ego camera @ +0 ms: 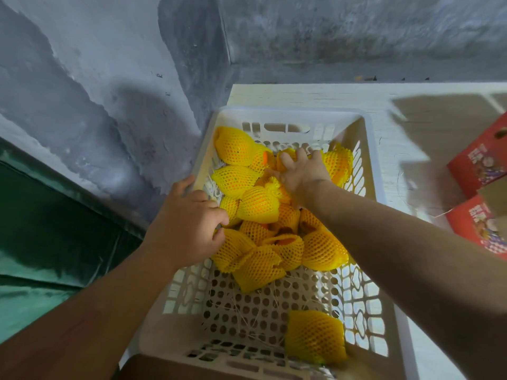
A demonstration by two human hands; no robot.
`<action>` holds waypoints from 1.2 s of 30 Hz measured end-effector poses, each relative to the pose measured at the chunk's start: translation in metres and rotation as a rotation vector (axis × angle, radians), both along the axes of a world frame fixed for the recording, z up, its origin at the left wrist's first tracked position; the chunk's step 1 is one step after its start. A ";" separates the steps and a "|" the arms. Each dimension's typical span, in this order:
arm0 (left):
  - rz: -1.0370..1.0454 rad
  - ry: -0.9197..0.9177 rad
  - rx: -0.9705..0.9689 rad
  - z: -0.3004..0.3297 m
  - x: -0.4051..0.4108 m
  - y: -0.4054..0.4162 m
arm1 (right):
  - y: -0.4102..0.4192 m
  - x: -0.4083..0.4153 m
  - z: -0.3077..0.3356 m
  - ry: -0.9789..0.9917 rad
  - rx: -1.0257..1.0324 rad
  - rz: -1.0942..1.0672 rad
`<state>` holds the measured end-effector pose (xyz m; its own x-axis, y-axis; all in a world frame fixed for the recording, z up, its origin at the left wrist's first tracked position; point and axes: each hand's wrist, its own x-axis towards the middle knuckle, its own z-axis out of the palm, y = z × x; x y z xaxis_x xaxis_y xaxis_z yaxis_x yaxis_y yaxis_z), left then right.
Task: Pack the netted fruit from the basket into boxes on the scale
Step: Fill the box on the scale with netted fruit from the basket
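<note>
Pickup step in hand: left hand [189, 229] curls on netted fruit [259, 204] at the left wall of the basket [367, 149]; right hand [299, 174] closes on a fruit toward the far end. Next move calls for lifting both toward the red boxes [477, 165] off the basket's right edge; no scale is visible.

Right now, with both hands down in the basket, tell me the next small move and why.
Probably lift the right hand up with the netted fruit its fingers curl over, then swing it right toward the red boxes. The left hand is gripping another fruit near the white basket wall, so both look ready to lift.
</note>
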<state>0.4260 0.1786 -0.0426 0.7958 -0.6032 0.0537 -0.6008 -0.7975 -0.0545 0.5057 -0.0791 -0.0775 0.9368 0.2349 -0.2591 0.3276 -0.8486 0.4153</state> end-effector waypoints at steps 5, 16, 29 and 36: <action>-0.014 -0.010 -0.044 0.000 0.001 0.000 | -0.009 0.003 0.002 -0.033 0.027 0.108; -0.022 -0.017 0.001 -0.005 0.003 0.004 | 0.008 0.000 -0.005 -0.008 -0.003 -0.067; -0.085 -0.081 0.009 -0.005 0.004 0.004 | -0.014 -0.010 0.031 -0.420 0.645 -0.116; -0.009 -0.047 0.166 0.000 0.004 -0.002 | -0.012 -0.100 0.092 -0.050 2.189 -0.685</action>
